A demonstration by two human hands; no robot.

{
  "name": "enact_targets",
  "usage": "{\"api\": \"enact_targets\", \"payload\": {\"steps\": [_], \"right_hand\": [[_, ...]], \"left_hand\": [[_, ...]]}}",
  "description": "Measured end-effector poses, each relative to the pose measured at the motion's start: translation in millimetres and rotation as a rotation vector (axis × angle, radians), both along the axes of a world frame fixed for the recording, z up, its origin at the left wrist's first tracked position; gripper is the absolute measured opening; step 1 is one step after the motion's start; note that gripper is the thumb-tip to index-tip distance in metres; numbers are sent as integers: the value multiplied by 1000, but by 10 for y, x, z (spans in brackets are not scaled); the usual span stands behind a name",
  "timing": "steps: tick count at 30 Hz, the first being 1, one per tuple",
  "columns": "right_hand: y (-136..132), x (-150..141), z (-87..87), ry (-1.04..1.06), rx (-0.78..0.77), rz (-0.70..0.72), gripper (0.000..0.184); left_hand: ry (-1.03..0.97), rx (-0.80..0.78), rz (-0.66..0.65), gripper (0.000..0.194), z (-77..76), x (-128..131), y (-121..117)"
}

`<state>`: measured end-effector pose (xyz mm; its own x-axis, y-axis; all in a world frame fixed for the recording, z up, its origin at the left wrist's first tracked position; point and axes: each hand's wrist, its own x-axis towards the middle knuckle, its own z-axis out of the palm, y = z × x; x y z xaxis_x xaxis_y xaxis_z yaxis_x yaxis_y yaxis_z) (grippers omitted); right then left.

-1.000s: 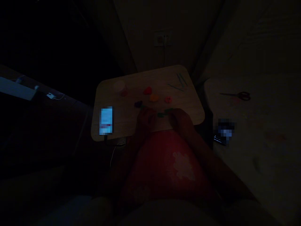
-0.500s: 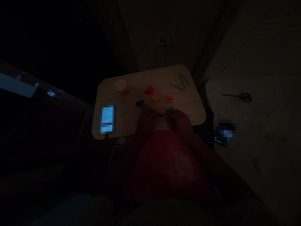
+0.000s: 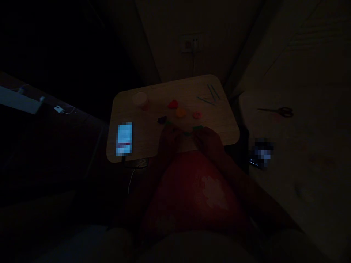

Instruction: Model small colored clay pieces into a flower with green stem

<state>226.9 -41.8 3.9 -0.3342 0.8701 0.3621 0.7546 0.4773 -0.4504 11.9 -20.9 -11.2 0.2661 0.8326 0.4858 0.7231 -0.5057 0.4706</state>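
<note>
Your left hand [image 3: 170, 138] and right hand [image 3: 207, 139] flank a green piece [image 3: 187, 134] on the worktop [image 3: 146, 133]; I cannot tell their grip.

One head-worn view, forward and down past red cloth [image 3: 183, 190] to the whole of the nearby table [image 3: 145, 138].
</note>
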Motion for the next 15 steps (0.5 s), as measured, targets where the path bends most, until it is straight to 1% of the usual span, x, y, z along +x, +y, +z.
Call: {"api": "enact_targets", "payload": {"steps": [5,11,15], "right_hand": [[12,-12,-26,8,17,-3,27],[7,-17,-19,3,-1,-3,27],[2,2,-22,-46,-12,-37,25]], "left_hand": [[31,-23,-16,22,3,-10,1],[34,-44,-40,20,4,-9,22],[36,-35,-48,18,8,2,24]]}}
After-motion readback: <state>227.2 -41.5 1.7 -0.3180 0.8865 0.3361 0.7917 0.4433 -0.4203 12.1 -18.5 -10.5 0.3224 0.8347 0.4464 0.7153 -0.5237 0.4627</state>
